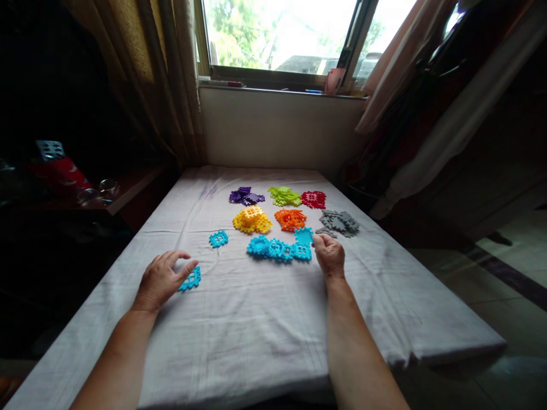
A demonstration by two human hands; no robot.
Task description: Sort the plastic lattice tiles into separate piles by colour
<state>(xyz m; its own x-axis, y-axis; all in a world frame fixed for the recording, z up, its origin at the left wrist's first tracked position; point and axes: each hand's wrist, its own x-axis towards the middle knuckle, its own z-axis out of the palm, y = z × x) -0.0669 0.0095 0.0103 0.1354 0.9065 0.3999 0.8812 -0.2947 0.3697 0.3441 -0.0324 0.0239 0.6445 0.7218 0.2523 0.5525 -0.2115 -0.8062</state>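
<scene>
My right hand (330, 255) is closed in a pinch at the edge of a flat blue interlocking tile (303, 235), which is raised at the right end of a pile of blue tiles (270, 249). On the left, my left hand (164, 279) has its thumb and fingers apart. Its thumb reaches over a blue window-pattern tile (193, 278) lying on the cloth, partly covered by the hand. Another blue tile (219, 239) lies alone farther up. Whether the left thumb touches the tile beneath it is hard to see.
Beyond the blue pile are yellow (252, 220), orange (290, 220), grey (339, 223), purple (246, 196), lime green (284, 196) and red tiles (313, 199). A white cloth covers the table (239, 330). A window with curtains (166, 74) is behind; glasses (98, 193) lie at left.
</scene>
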